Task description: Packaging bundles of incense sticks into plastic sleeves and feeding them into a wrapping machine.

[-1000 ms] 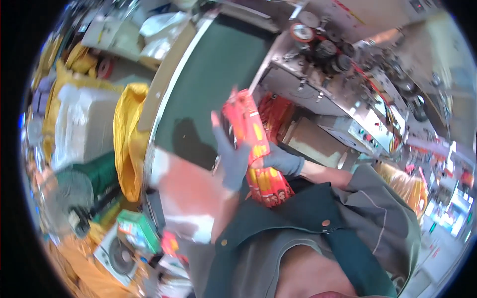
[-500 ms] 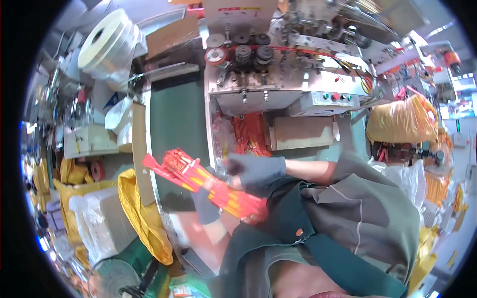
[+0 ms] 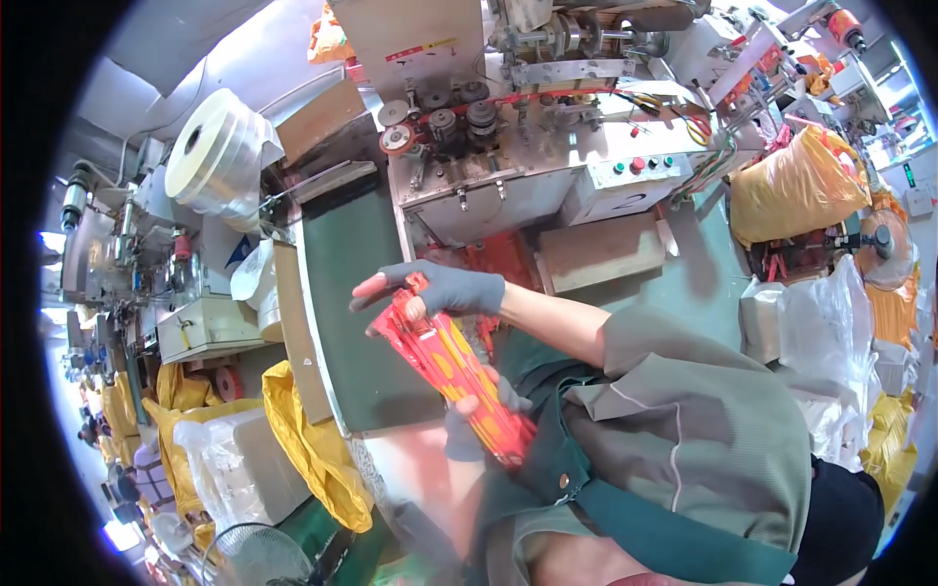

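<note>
A bundle of long, narrow red-and-yellow plastic packets [image 3: 445,361] is held slantwise in front of my chest above the left side of the workspace. My left hand [image 3: 469,415], in a grey fingerless glove, is wrapped round its lower part, thumb across the front. At the upper end is my right hand [image 3: 440,293], gloved the same way. One of its fingers points out to the left, while others close on the packet ends; a small red end sticks up between them. Part of the right fingers is hidden behind the bundle.
A green conveyor belt [image 3: 357,293] runs along the left, beside a machine with rollers [image 3: 445,122] and a button box [image 3: 635,176]. More red packets [image 3: 498,256] lie under the machine near a cardboard box [image 3: 601,256]. Yellow sacking [image 3: 313,449] hangs left of the belt.
My right hand has moved from the bundle's middle to its upper end. The bundle has turned steeper and shifted slightly right, with my left hand still round it. The whole view has tilted.
</note>
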### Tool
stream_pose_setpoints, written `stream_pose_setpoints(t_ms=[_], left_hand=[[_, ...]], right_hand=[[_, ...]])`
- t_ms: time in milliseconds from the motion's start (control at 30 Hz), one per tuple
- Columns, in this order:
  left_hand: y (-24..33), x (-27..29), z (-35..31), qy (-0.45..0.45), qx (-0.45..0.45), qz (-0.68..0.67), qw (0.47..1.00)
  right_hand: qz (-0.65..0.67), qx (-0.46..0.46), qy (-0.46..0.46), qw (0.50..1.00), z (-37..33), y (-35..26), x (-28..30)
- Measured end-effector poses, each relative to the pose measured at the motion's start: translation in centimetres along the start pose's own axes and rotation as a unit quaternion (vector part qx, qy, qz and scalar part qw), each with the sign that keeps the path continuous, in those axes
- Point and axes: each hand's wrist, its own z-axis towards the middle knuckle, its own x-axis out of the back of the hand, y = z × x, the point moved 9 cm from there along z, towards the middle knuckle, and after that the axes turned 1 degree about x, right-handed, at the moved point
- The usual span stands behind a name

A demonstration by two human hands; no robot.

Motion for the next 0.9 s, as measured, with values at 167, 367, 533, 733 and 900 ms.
stream_pose_setpoints(t_ms=[167, 367, 533, 733, 900], left_hand=[[-1.0, -1.1, -1.2, -0.081, 0.001, -0.001, 0.997], [-2.2, 2.3, -3.3, 0.088, -0.069, -0.008, 0.994], [-4.2, -1.2, -3.2, 0.053, -0.078, 0.256, 0.962], [-5.7, -3.6, 2.4, 0.117, 0.002, 0.433, 0.894], [-8.7, -4.9, 7.7, 0.062, -0.001, 0.503, 0.862]], right_hand=[[0.05, -0.045, -0.145, 0.987, 0.1, 0.8, -4.7], [-0.124, -0.078, 0.015, 0.989, -1.3, -0.1, -2.6], [-0.257, -0.018, 0.179, 0.949, -5.8, -5.3, 2.3], [-0.349, 0.091, 0.23, 0.904, -11.3, -13.4, 2.8], [-0.33, 0.104, 0.342, 0.874, -20.0, -19.9, 5.4]])
